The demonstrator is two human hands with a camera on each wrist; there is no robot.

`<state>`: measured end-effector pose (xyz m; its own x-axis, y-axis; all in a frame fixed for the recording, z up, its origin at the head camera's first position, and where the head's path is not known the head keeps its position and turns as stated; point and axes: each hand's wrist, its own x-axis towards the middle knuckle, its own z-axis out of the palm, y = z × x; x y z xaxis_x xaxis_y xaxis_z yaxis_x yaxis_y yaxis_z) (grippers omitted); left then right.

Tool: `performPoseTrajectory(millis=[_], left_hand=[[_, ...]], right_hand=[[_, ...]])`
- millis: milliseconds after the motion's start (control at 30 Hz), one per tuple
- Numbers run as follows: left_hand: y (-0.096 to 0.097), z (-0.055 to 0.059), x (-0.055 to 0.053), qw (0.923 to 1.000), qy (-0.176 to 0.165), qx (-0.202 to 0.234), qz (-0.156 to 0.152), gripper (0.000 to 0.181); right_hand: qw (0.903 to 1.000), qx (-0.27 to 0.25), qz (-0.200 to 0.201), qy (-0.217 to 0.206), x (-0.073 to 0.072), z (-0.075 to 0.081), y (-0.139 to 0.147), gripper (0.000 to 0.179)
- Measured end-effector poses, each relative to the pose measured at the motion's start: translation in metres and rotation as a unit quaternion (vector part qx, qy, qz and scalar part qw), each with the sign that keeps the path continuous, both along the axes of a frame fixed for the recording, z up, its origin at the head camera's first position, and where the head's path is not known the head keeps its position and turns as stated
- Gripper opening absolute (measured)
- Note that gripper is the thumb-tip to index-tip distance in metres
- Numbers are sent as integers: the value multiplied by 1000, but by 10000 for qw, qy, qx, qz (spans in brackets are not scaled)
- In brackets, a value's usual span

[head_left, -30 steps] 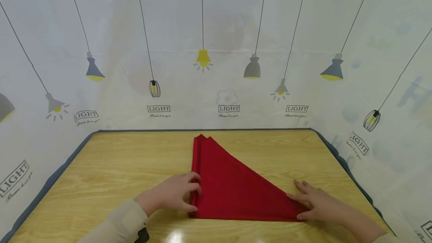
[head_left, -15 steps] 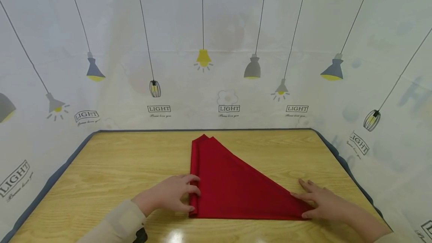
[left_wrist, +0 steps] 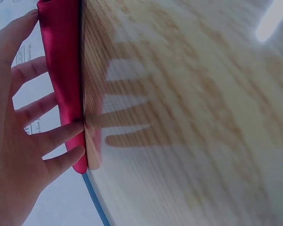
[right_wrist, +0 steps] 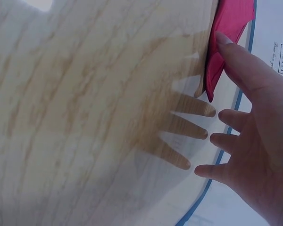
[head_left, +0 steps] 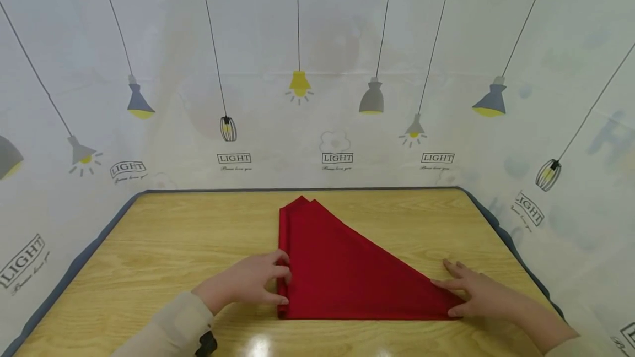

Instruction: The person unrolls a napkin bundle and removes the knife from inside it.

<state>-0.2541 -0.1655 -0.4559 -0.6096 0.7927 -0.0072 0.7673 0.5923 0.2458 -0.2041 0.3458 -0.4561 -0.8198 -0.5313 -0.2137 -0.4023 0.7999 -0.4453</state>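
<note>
A red cloth (head_left: 347,274), folded to a rough triangle with a thick layered edge on its left, lies on the wooden table. My left hand (head_left: 253,279) touches that left edge, fingers spread along it and thumb near its lower end. From the left wrist, the fingers of the left hand (left_wrist: 26,122) rest against the cloth's edge (left_wrist: 63,70). At the pointed right corner, my right hand (head_left: 486,296) touches the cloth with thumb and index finger. In the right wrist view, the right thumb lies on the cloth (right_wrist: 231,19); the right hand (right_wrist: 269,127) has its other fingers spread beyond it.
The glossy wood-grain table (head_left: 198,225) has a dark blue border along its far and side edges. Behind it hangs a pale backdrop (head_left: 278,32) printed with lamps. A black item (head_left: 206,344) shows beside the left sleeve.
The right hand has slid a little to the right, and the cloth's corner now reaches further right. The cloth's left edge and the left hand have shifted slightly left.
</note>
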Motion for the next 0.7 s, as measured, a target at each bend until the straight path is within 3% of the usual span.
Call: performPoseTrajectory(millis=[133, 433, 567, 700], left_hand=[[-1, -1, 0, 9999, -45, 23, 111, 31], [-3, -3, 0, 9993, 245, -192, 207, 44], [-3, -3, 0, 9987, 276, -411, 110, 49], [-4, -3, 0, 9981, 232, -562, -112, 42]], right_hand=[[10000, -30, 12, -33, -2, 0, 2, 65], [9994, -258, -74, -216, -7, -4, 9, 65], [9988, -339, -123, -323, -7, -4, 9, 65], [9990, -308, -126, -296, -7, -1, 7, 65]])
